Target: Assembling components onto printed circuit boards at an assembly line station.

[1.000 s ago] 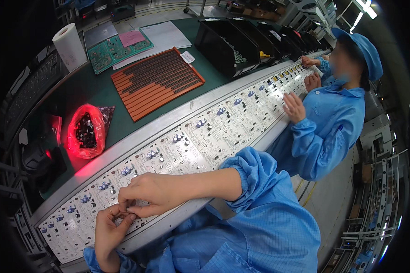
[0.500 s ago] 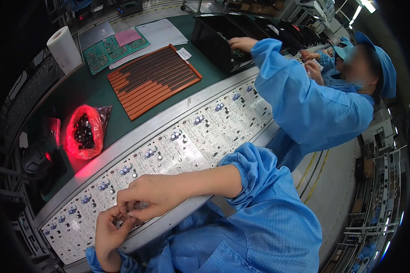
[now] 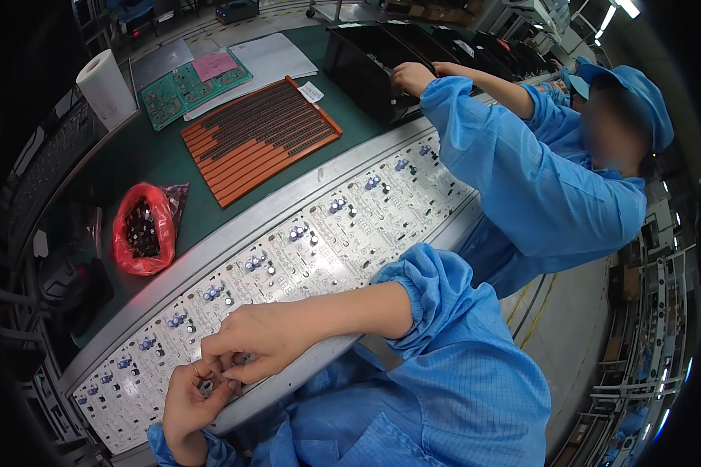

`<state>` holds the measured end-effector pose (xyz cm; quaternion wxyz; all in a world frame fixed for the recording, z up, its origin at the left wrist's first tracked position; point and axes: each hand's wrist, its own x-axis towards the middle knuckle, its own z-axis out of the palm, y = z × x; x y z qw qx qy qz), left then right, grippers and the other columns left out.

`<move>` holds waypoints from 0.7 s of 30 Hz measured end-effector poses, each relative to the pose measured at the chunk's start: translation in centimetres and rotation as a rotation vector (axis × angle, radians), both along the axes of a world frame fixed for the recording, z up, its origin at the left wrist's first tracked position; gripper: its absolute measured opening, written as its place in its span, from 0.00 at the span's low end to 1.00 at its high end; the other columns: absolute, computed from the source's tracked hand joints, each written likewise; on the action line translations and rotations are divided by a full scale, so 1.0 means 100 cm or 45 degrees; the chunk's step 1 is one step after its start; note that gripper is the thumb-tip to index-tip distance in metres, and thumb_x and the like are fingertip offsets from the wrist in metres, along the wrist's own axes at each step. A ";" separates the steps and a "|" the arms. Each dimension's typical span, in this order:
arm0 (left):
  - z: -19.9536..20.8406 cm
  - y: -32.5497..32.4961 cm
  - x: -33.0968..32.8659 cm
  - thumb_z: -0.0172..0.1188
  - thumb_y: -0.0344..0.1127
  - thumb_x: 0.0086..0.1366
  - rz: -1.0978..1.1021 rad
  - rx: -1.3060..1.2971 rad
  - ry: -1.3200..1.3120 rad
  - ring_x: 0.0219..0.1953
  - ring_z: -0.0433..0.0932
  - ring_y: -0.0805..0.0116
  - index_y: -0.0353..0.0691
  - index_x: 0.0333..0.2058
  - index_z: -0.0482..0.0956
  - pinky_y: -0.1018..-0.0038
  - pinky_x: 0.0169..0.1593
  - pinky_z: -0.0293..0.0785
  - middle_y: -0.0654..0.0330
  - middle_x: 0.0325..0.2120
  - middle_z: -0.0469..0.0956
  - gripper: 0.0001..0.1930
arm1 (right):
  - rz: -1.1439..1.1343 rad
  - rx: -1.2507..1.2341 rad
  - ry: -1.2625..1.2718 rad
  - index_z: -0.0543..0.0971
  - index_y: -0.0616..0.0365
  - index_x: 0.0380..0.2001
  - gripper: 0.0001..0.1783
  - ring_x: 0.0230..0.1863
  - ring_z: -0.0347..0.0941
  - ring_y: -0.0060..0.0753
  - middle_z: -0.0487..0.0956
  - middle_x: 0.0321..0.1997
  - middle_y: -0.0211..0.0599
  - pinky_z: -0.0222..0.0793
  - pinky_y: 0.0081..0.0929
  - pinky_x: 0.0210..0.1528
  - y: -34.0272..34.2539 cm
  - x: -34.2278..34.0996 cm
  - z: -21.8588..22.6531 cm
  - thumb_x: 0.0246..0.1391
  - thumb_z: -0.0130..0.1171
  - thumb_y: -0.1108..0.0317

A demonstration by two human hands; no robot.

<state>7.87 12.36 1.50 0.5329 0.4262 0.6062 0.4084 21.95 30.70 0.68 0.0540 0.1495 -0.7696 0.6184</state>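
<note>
At the near rail of the line, my left hand [image 3: 188,401] and my right hand [image 3: 258,342] meet, fingertips pinched together. Small greyish pieces show between the curled fingers of each, too small and covered to name. Under and beyond them runs a long row of white circuit boards [image 3: 331,245] fitted with blue-topped capacitors and small black parts. My right forearm crosses over the boards from the right, and the left wrist rises from the lower edge.
A red bag of black components [image 3: 145,233] stands on the green mat, near an orange tray of dark strips [image 3: 261,140]. Behind lie green circuit boards [image 3: 191,93] and a paper roll [image 3: 107,86]. At right, a co-worker in blue [image 3: 537,163] reaches into a black bin [image 3: 358,66].
My hands stay together, fingers shifting slightly. The co-worker's second hand has come over to the black bins. The bright red glow on the bag and rail has faded.
</note>
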 end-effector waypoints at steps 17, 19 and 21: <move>0.004 0.001 0.006 0.64 0.23 0.57 -0.012 -0.044 -0.081 0.34 0.81 0.73 0.29 0.34 0.82 0.78 0.42 0.75 0.55 0.30 0.85 0.06 | 0.020 0.022 0.009 0.75 0.60 0.38 0.09 0.26 0.80 0.36 0.82 0.25 0.36 0.73 0.29 0.29 0.000 0.004 0.002 0.54 0.57 0.69; 0.004 0.000 0.007 0.64 0.23 0.58 0.029 -0.097 -0.135 0.37 0.82 0.72 0.28 0.35 0.83 0.78 0.45 0.75 0.54 0.31 0.85 0.07 | 0.000 0.033 0.033 0.75 0.60 0.38 0.09 0.26 0.80 0.36 0.82 0.25 0.36 0.73 0.29 0.29 -0.001 0.004 -0.001 0.54 0.57 0.69; 0.002 -0.001 0.006 0.64 0.23 0.58 0.017 -0.099 -0.125 0.37 0.82 0.72 0.28 0.36 0.83 0.78 0.45 0.75 0.54 0.31 0.85 0.07 | -0.028 0.054 0.075 0.74 0.59 0.37 0.09 0.25 0.80 0.36 0.82 0.24 0.35 0.73 0.29 0.28 -0.002 0.003 -0.004 0.54 0.57 0.69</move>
